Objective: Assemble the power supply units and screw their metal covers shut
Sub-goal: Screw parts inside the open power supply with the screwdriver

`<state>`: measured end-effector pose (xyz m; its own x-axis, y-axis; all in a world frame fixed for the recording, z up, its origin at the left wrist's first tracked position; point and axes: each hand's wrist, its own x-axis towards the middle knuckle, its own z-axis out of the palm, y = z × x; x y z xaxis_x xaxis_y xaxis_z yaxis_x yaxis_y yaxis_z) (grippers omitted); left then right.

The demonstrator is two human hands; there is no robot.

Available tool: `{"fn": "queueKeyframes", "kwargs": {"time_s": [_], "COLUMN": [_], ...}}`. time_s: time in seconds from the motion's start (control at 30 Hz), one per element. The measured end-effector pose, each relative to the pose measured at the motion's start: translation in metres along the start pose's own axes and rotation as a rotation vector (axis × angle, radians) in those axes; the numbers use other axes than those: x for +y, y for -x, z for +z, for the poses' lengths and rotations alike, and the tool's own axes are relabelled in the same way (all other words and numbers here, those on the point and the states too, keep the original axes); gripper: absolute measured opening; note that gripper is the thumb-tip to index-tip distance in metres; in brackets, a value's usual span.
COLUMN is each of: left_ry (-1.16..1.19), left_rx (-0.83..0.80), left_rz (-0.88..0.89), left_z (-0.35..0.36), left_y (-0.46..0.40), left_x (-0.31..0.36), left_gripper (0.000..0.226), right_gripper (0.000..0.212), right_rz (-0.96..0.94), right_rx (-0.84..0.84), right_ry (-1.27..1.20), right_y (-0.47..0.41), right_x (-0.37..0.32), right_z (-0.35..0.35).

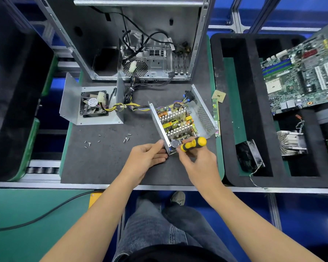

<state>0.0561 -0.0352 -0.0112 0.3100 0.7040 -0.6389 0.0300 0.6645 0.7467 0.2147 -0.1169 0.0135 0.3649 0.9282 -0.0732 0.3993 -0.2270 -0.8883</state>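
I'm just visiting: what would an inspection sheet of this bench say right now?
Surface: dark grey mat on green bench.
Job's things: open metal power supply box, circuit board exposed; separate grey metal cover with black fan; loose silver screws.
Clutter: gold processor chip; green motherboard in black foam tray.
Grippers: left hand steadies box corner; right hand grips yellow-black screwdriver.
Cables: yellow-black wire bundle joins box and cover.
Surroundings: open grey computer case behind.
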Motion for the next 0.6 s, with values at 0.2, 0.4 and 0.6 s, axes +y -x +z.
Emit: {"fn": "queueKeyframes", "kwargs": {"time_s": [0.2, 0.4, 0.6], "left_ry": [-0.008, -0.006, -0.004], "left_rx": [-0.005, 0.009, 0.013], "left_rz": [0.002, -0.002, -0.007], "left_z": [-0.0007, 0.0006, 0.0018], "left_y": [0.0005, 0.0004, 0.0015], "left_x": [-0.0002, 0.0007, 0.0023], "left_gripper": [0.059, 0.057, 0.051], "right_gripper": [0.024, 0.030, 0.026], "right_rz": [-0.027, -0.027, -0.006], "right_rx": [0.004, 0.032, 0.049], "right_ry": [0.037, 0.038, 0.028], "right_y": [0.0019, 0.0027, 0.0023], "right_x": [-0.0002, -0.0034, -0.0025], "right_z": [0.0014, -0.0006, 0.0007]}}
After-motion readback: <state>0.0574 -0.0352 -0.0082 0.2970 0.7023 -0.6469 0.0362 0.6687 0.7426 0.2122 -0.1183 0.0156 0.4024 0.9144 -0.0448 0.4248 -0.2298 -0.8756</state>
